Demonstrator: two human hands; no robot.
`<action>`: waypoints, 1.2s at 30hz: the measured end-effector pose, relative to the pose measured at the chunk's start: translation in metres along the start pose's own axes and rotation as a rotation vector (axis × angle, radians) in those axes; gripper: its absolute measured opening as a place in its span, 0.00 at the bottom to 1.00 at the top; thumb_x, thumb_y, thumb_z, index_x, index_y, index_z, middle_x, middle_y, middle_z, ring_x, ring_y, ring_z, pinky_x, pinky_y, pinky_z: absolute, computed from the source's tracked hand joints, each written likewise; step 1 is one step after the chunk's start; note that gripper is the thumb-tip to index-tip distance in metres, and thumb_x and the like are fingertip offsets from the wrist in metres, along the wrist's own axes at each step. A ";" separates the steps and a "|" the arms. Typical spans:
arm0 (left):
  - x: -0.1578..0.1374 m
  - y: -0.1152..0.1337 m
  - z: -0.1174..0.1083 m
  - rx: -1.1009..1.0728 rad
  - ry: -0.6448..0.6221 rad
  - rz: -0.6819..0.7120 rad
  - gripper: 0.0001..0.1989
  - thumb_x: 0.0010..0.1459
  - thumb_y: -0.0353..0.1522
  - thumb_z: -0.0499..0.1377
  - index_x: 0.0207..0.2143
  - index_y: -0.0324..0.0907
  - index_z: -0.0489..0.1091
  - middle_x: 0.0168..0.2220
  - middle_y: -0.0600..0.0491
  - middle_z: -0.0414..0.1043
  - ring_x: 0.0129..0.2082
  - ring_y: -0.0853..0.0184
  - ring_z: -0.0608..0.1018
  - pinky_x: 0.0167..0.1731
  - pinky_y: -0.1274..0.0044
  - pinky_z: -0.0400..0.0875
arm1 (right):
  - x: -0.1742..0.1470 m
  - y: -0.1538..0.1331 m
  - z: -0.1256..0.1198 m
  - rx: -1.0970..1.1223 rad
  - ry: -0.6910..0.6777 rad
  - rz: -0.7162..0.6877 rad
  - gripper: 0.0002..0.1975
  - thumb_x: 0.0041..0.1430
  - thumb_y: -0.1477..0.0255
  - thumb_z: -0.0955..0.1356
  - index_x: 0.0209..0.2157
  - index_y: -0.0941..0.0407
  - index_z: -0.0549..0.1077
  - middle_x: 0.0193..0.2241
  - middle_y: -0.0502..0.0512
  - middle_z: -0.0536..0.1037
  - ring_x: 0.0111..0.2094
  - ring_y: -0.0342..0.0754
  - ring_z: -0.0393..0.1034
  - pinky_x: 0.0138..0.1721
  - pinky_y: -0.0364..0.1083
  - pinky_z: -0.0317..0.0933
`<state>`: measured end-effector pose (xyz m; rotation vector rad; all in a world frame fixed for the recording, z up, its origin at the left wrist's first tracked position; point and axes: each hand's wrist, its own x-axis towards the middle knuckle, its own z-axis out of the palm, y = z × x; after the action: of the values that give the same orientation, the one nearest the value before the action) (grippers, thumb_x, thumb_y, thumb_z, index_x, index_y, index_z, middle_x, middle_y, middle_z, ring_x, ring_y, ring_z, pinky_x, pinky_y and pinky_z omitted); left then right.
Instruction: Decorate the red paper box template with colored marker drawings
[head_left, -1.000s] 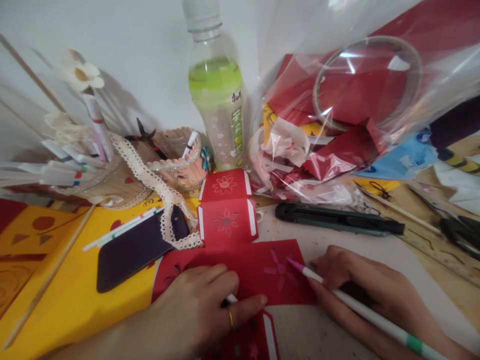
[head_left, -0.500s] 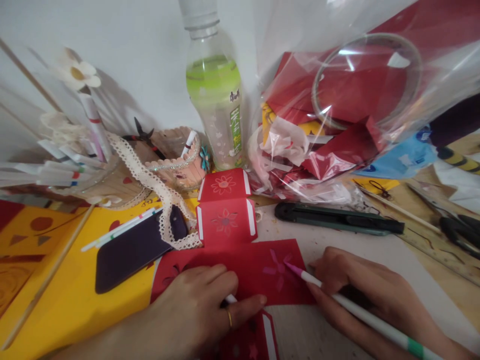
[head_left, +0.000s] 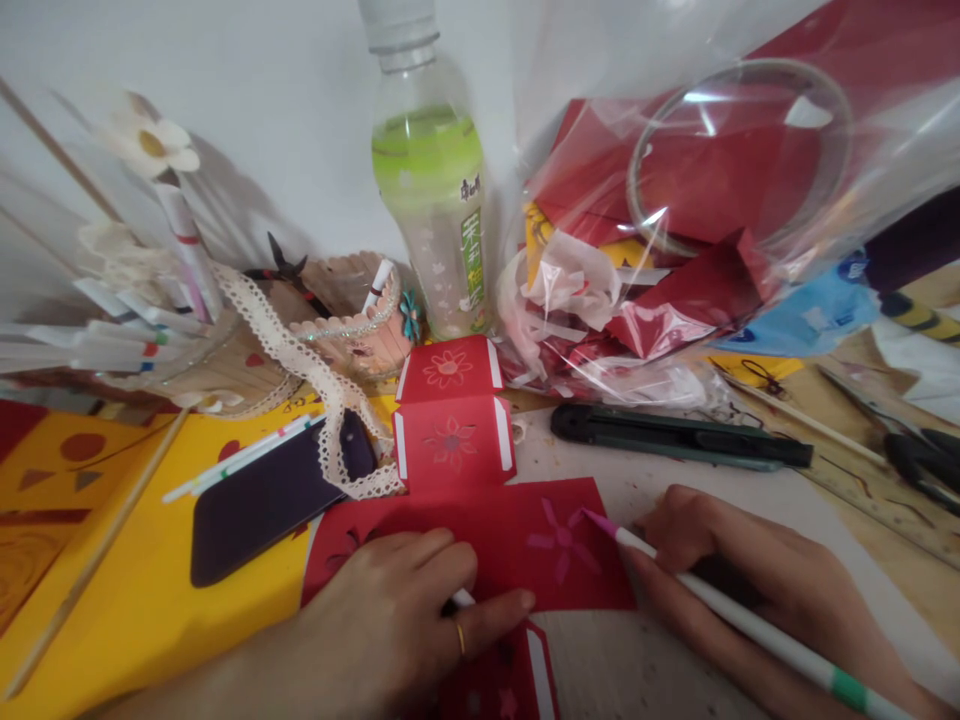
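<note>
My right hand [head_left: 757, 590] grips a white felt-tip pen [head_left: 739, 615] with a pink tip and a green band. The pen's tip meets the upper right petal of a pink flower [head_left: 564, 538] on a red card cutout [head_left: 499, 525]. My left hand [head_left: 405, 610], a ring on one finger, presses on the card left of the flower. Its fingers are curled, and a small white pen-like piece [head_left: 463, 598] pokes out between them; the rest of that piece is hidden. The card's upper panels carry two cut-out flowers and white strips along their edges.
Behind the card stand a drink bottle [head_left: 431, 190] and a clear plastic bag [head_left: 637, 300] of red scraps. A utility knife [head_left: 679, 438] and scissors [head_left: 926, 455] lie right. Left are a dark phone [head_left: 255, 520], lace ribbon [head_left: 281, 350] and a pen holder [head_left: 217, 370].
My right hand and the felt-tip pen have shifted slightly right and up, from the flower's inner petal toward its outer end. My left hand stays in place.
</note>
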<state>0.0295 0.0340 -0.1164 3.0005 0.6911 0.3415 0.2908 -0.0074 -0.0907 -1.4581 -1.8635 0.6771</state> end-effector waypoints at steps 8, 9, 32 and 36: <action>0.002 0.000 -0.002 -0.011 0.012 -0.001 0.08 0.62 0.36 0.54 0.44 0.50 0.65 0.24 0.59 0.60 0.23 0.72 0.63 0.24 0.79 0.55 | 0.001 -0.003 0.002 0.052 -0.002 0.006 0.10 0.58 0.73 0.64 0.25 0.52 0.58 0.20 0.45 0.65 0.19 0.41 0.60 0.19 0.42 0.53; 0.002 0.000 -0.003 -0.008 0.010 0.003 0.09 0.62 0.36 0.54 0.45 0.50 0.65 0.24 0.59 0.60 0.23 0.72 0.63 0.24 0.79 0.55 | 0.000 -0.004 0.002 0.058 0.007 0.008 0.10 0.58 0.73 0.64 0.25 0.52 0.58 0.20 0.45 0.65 0.19 0.41 0.59 0.19 0.42 0.53; -0.001 0.000 0.001 -0.030 -0.007 -0.005 0.10 0.63 0.37 0.52 0.46 0.48 0.65 0.25 0.59 0.61 0.25 0.73 0.66 0.25 0.81 0.58 | -0.001 0.003 0.000 0.005 -0.024 -0.017 0.10 0.59 0.74 0.63 0.26 0.52 0.57 0.20 0.44 0.64 0.18 0.40 0.59 0.18 0.41 0.54; 0.002 -0.001 -0.003 -0.040 -0.015 0.011 0.10 0.63 0.38 0.52 0.46 0.48 0.65 0.25 0.59 0.62 0.25 0.73 0.65 0.25 0.81 0.57 | -0.001 0.000 0.000 0.031 -0.026 -0.014 0.10 0.58 0.75 0.63 0.26 0.52 0.56 0.20 0.44 0.64 0.18 0.39 0.58 0.18 0.41 0.52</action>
<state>0.0296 0.0357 -0.1131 2.9668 0.6594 0.3288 0.2906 -0.0085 -0.0907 -1.4214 -1.8736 0.7183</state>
